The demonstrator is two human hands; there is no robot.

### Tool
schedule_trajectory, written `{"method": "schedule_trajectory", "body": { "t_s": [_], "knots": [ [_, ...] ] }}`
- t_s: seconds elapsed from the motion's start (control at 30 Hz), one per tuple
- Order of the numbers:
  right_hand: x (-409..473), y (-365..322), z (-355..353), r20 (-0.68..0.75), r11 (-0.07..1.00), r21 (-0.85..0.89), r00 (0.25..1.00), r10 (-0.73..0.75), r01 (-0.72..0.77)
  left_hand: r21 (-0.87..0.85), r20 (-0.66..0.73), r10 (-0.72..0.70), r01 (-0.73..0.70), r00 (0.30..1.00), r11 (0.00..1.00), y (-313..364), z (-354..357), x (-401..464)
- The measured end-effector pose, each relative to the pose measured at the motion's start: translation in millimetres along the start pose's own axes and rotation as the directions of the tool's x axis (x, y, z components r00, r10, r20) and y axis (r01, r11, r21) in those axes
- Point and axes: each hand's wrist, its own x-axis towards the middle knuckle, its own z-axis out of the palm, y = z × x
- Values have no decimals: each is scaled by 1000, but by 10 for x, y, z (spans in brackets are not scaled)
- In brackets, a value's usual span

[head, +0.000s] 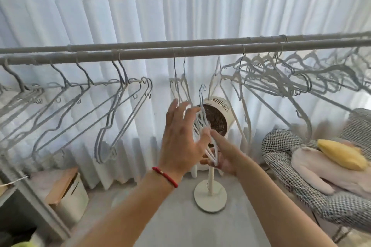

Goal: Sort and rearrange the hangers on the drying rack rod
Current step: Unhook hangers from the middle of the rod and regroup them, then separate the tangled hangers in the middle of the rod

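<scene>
White pleated curtains (140, 26) are backing the whole scene, and two parallel rods are crossing in front of them, the nearer being the drying rack rod (200, 52).

Grey hangers (120, 106) are hanging spread out along the left stretch of that rod. A crowded, overlapping group of pale hangers (281, 78) is filling the right stretch, and two white hangers (181, 86) are hanging at the centre.

Below the rod, the right hand (222, 156) is gripping a small bunch of white hangers (202, 124) near its lower end, hooks pointing upward and clear of the rod. The left hand (180, 136) is lying alongside the bunch with fingers spread and straight; firm contact cannot be confirmed.

Risks, as judged:
- The bunch is being held low, so its top could fan out or slip loose.
- The hooks are sitting close together and could snag one another on separation.
- Lifting the bunch toward the right stretch could tangle it in the crowded group there.
- A standing fan (212, 118) is positioned directly behind and below; a dropped hanger could strike it.
</scene>
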Motion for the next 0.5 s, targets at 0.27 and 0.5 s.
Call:
{"method": "schedule_trajectory", "body": {
  "t_s": [0.27,0.5],
  "knots": [
    [-1071,479,-511,48,976,-83,978,204,-200,-58,-167,427,-441,889,896,450,-96,-682],
    [-1811,561,-1421,245,911,-260,891,383,-320,282,532,-316,188,785,941,374,506,-1229]
  ]
}}
